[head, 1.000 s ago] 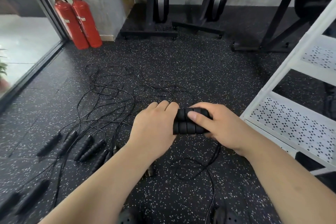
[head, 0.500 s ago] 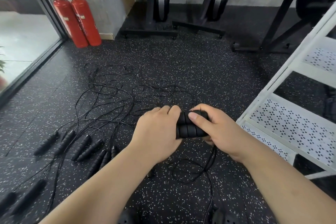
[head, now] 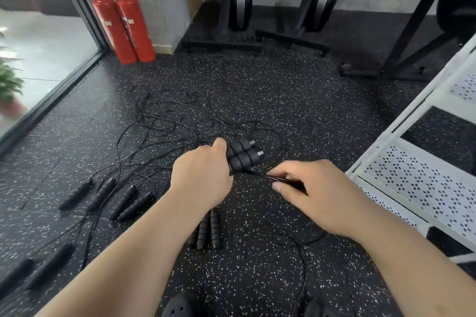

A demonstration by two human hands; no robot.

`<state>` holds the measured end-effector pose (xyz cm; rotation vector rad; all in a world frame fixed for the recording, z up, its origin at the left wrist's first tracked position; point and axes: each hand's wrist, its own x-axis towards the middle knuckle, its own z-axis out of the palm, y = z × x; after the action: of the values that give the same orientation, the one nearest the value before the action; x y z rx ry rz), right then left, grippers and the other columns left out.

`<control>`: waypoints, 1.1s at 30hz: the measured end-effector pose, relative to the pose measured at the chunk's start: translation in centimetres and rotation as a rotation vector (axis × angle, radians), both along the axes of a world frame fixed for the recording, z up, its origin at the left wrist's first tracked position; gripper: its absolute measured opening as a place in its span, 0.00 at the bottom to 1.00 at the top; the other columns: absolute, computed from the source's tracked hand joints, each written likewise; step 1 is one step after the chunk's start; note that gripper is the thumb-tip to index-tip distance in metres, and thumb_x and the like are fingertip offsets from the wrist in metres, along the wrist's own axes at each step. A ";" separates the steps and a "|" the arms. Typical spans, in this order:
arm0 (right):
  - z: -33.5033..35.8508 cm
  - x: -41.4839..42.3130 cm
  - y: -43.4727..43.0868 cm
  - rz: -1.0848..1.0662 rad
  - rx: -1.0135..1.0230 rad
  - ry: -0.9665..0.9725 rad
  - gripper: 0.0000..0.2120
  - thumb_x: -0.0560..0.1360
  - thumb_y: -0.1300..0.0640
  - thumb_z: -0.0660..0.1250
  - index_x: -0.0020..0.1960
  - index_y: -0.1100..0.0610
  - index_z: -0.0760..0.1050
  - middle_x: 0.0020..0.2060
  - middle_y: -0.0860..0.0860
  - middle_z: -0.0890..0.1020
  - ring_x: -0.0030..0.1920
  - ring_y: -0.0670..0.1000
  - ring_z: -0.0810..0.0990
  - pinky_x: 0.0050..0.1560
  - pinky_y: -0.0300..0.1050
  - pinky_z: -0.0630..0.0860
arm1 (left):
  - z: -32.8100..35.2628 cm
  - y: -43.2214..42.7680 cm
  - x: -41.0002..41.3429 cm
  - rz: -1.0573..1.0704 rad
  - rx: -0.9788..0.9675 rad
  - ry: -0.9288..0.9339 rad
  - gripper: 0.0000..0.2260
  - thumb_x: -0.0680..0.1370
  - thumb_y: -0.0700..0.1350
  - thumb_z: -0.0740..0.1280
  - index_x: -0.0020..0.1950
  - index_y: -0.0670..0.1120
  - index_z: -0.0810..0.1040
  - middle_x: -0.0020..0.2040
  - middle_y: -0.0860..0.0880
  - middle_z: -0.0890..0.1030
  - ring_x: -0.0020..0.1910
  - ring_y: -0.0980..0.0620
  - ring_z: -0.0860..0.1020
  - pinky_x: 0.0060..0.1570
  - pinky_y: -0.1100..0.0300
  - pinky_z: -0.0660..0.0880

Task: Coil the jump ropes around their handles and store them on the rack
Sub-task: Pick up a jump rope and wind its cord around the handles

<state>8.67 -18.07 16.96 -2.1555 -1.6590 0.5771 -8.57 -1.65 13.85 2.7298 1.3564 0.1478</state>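
Jump rope handles (head: 244,156), two black ridged foam grips lying side by side, are held above the black speckled rubber floor (head: 257,278) in front of the person. The left hand (head: 203,175) is wrapped round both of them, with their capped ends sticking out up and to the right. The right hand (head: 311,193) pinches the thin black cord (head: 257,175) between its thumb and curled fingers. The cord runs taut from that pinch to the underside of the handles, and more of it trails over the floor near the person's feet.

Below the left forearm a second pair of black handles (head: 210,229) lies together on the floor. Further left, several loose handles (head: 123,201) lie in a rough row. Their cords run into a tangle of thin black ropes (head: 164,121) just beyond the hands.

A white perforated metal rack (head: 412,188) stands at the right. Two red fire extinguishers (head: 123,23) and black machine frames (head: 239,0) stand by the far wall.
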 end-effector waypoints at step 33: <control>-3.6 -2.5 3.8 -0.389 0.191 0.959 0.24 0.88 0.51 0.61 0.36 0.50 0.81 0.32 0.54 0.76 0.32 0.51 0.70 0.38 0.48 0.69 | 2.7 -2.4 0.7 -0.098 -0.367 -0.614 0.14 0.71 0.51 0.75 0.51 0.56 0.74 0.37 0.55 0.82 0.37 0.54 0.80 0.40 0.53 0.78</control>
<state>6.19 -14.27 13.37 -1.5720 -0.7212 1.0468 -7.86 -4.05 16.59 2.1748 0.9577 0.6040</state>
